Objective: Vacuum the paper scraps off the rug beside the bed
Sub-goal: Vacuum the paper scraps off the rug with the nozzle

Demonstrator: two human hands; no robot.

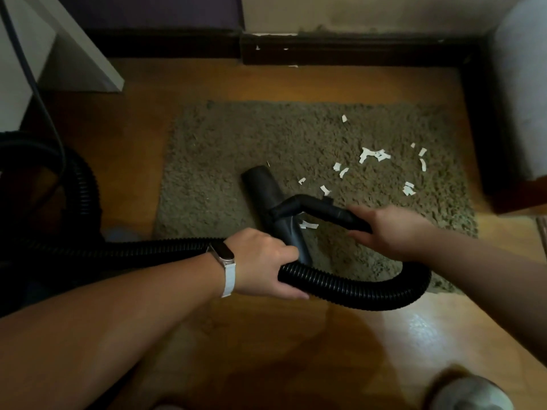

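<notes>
Scraps [374,155] are lying scattered across the right half of the rug [236,137], just beyond the nozzle [260,182] resting on it. The right hand [387,229] is curling its fingers round the handle [319,207]. The left hand [260,261] is gripping the hose [355,288].

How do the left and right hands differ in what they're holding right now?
The left hand grips the ribbed hose; the right hand holds the smooth curved handle. The left hand has a pale band at its wrist; the right hand has none. Both hold parts of one black vacuum.
</notes>
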